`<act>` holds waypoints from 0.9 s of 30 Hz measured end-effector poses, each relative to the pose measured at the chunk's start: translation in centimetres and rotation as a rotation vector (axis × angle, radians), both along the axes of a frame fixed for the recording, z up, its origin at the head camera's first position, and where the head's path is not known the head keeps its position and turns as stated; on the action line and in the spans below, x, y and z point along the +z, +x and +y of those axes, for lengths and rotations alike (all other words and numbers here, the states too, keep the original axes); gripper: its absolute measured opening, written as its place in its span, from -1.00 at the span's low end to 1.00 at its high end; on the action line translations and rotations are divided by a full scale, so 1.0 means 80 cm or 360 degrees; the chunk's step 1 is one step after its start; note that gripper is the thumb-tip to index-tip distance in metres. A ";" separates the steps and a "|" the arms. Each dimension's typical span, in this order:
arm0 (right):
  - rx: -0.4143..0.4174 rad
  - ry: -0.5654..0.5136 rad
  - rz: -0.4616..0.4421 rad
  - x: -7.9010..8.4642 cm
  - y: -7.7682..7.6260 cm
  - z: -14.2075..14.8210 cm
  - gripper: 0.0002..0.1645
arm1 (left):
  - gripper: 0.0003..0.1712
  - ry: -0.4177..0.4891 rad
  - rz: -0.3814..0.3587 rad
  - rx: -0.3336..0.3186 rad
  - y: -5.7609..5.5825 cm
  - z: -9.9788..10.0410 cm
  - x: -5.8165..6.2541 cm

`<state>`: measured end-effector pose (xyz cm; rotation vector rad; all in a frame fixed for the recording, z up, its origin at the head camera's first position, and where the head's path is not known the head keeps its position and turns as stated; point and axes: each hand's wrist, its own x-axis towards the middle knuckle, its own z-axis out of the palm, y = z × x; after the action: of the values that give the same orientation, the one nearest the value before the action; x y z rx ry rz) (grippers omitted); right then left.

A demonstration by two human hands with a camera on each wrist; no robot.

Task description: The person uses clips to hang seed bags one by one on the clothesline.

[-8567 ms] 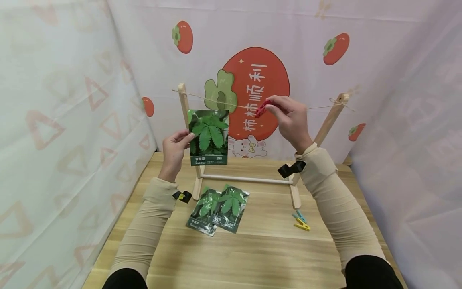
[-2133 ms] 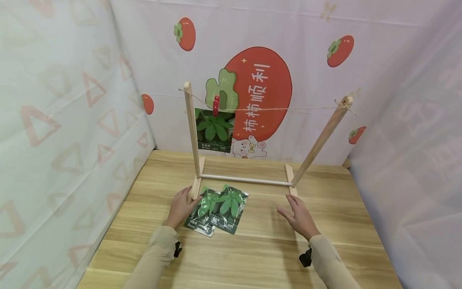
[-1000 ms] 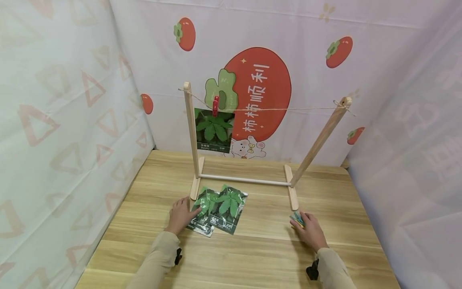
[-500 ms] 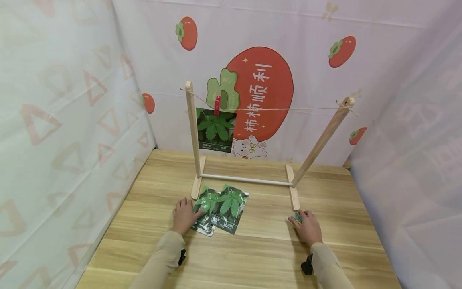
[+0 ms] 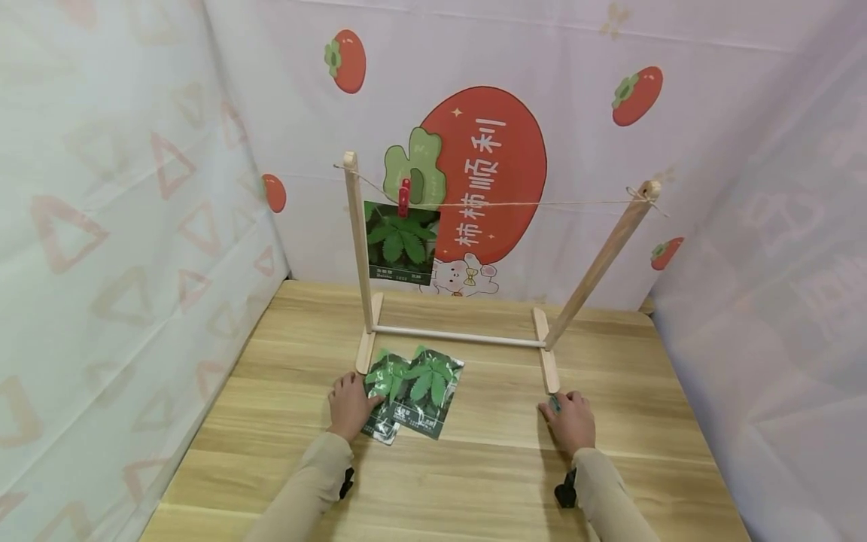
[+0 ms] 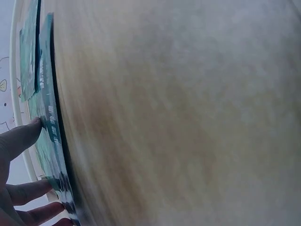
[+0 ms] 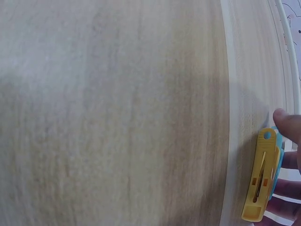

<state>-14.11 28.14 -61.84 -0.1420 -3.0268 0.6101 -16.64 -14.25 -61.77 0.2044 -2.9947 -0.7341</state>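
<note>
My left hand (image 5: 348,406) is at the left edge of a green seed packet (image 5: 381,376), with the thumb on its printed face and the fingertips along its edge. A second seed packet (image 5: 428,391) overlaps it. My right hand (image 5: 573,423) holds a blue clothespin (image 5: 555,403) low at the table, near the stand's right foot. In the right wrist view, a yellow clothespin (image 7: 261,176) lies against the blue one, on the side away from the fingers. Most of both clothespins is hidden by the hand in the head view.
A wooden stand (image 5: 596,263) carries a string (image 5: 515,204) between two posts. From its left part hangs a third seed packet (image 5: 402,245), held by a red clothespin (image 5: 404,199). A white rod (image 5: 460,336) joins the feet. Printed cloth walls surround the wooden table (image 5: 474,482).
The first packet and red clothespin went from my hands onto the string. Both hands came down; the left moved slightly right over its packet, and the right closed round the clothespin.
</note>
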 end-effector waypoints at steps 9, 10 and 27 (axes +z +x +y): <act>-0.0052 0.0017 0.0021 -0.002 -0.001 -0.001 -0.44 | -0.40 0.0131 -0.0043 0.0026 -0.004 -0.010 0.002; -0.0056 0.0014 0.0026 -0.002 -0.001 -0.001 -0.44 | -0.43 0.0155 -0.0042 0.0025 -0.004 -0.013 0.002; 0.0004 -0.0170 -0.0103 0.010 0.000 0.003 -0.54 | -0.75 0.0866 -0.0306 0.0138 -0.007 -0.046 0.013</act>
<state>-14.12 28.40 -61.06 -0.1659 -3.0565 0.7832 -17.17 -17.91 -60.76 0.4431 -2.8506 -1.5836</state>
